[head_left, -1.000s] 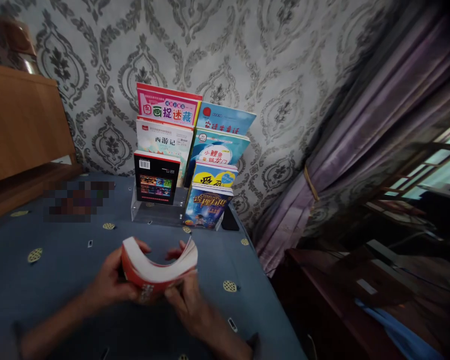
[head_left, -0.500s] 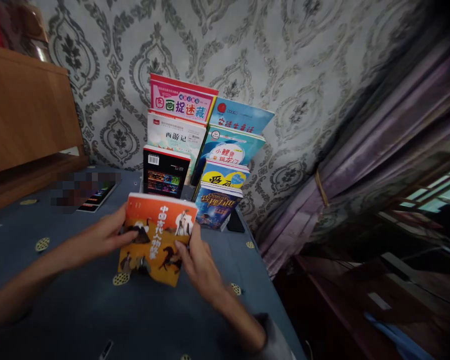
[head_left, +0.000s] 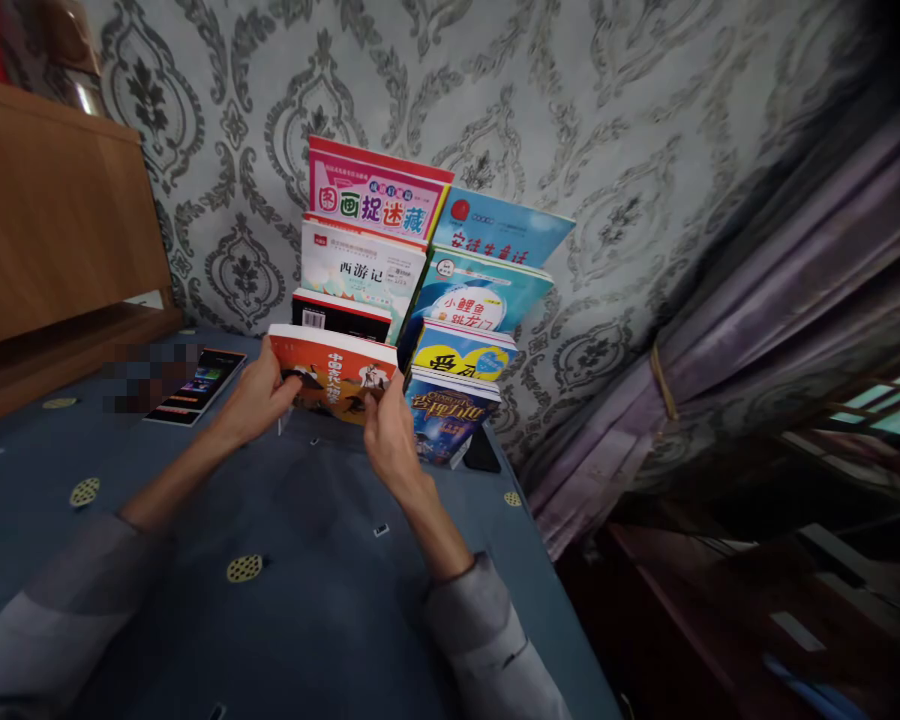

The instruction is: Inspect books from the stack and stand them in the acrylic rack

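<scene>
Both hands hold an orange book (head_left: 337, 375) with Chinese writing, upright and tilted, in front of a black book (head_left: 345, 318). My left hand (head_left: 259, 393) grips its left edge, thumb on the cover. On the right edge, my right hand (head_left: 391, 425) is closed round the book. Behind stand a white book (head_left: 364, 270) and a pink book (head_left: 375, 195). The right-hand column has a dark blue book (head_left: 450, 415), a yellow book (head_left: 465, 350), a teal book (head_left: 487, 290) and a light blue book (head_left: 502, 225). The orange book hides the black book's lower part.
The books stand on a blue patterned cloth (head_left: 307, 620) against a patterned wall. A dark booklet (head_left: 197, 388) lies at the left, near a wooden cabinet (head_left: 60, 200). A black flat object (head_left: 484, 450) rests beside the dark blue book. A purple curtain (head_left: 615, 440) hangs at right.
Both hands have moved the orange book forward, up close to the black book, and its cover now leans so that its top edge shows more. The view has shifted slightly.
</scene>
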`<state>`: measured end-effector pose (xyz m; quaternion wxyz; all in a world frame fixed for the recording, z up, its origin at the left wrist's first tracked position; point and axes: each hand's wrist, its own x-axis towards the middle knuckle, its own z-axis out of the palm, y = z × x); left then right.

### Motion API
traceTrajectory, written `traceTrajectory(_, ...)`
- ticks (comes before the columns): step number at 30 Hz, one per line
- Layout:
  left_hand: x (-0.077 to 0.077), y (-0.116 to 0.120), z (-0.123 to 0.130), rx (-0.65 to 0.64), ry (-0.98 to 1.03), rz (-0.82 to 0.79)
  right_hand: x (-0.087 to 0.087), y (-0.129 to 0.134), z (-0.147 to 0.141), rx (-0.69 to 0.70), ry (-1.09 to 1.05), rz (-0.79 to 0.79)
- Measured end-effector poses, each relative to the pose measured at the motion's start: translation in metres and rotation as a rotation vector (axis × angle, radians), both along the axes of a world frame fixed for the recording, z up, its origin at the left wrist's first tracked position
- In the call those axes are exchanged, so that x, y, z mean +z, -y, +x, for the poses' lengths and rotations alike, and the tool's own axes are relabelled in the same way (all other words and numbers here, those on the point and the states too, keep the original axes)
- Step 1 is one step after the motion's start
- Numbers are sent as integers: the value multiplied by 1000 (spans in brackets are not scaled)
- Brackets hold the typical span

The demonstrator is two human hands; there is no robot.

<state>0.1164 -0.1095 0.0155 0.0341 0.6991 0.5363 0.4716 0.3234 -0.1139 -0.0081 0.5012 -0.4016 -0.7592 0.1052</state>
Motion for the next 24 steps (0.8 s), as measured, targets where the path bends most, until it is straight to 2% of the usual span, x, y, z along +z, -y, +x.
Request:
traceTrajectory(3, -9, -8, -1, -14, 0, -6, -7, -5, 1, -3, 13, -10)
traceTrajectory(8, -17, -17, -7, -11, -13, -10, -18, -16, -1, 36, -22, 8)
traceTrajectory(13, -21, -21, -12, -9, -50, -120, -34, -28, -4, 88, -42, -1)
traceTrajectory(15, -22, -21, -10, 2, -64, -118, -40, -31, -4, 45, -16, -12)
traceTrajectory(20, -26, -24, -6, 100, -85, 58, -45, -32, -6, -151, 64, -75)
traceTrajectory(24, -34, -32, -10, 114, -67, 28, -49, -30, -11, -200, 25, -59)
